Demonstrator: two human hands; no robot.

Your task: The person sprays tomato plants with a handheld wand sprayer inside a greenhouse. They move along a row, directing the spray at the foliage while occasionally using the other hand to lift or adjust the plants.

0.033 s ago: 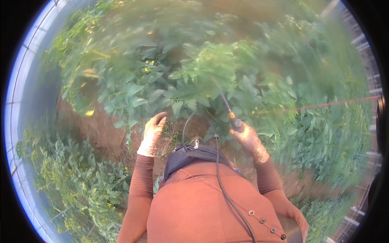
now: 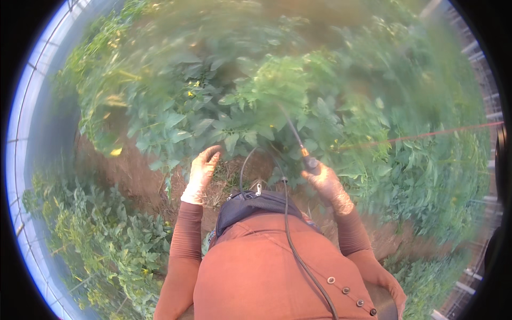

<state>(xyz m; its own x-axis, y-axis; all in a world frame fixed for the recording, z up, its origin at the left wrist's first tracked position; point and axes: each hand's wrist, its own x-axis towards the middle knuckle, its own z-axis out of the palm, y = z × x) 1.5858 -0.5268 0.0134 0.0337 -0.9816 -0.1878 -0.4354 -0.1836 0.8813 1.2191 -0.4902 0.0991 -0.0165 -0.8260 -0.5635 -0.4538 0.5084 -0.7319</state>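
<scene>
My right hand (image 2: 326,184), in a thin glove, is closed around the black handle (image 2: 312,165) of a slender wand. A brass-coloured collar joins the handle to a thin grey rod (image 2: 293,129), which points up and away into green leaves; its tip is blurred among them. My left hand (image 2: 202,169), also gloved, hovers beside the leafy plants (image 2: 178,128) with fingers stretched out and slightly curved. Nothing shows in it. A dark waist bag (image 2: 256,201) with a zip sits at my front, and a dark cable (image 2: 288,224) runs down past it over my rust-coloured clothing.
Tall leafy plants with small yellow flowers (image 2: 190,94) fill the far side and the right. More plants (image 2: 122,240) grow at the near left. Brown soil (image 2: 128,173) shows between the rows. A reddish string (image 2: 437,135) stretches across at right. Pale sheeting (image 2: 26,133) curves along the left.
</scene>
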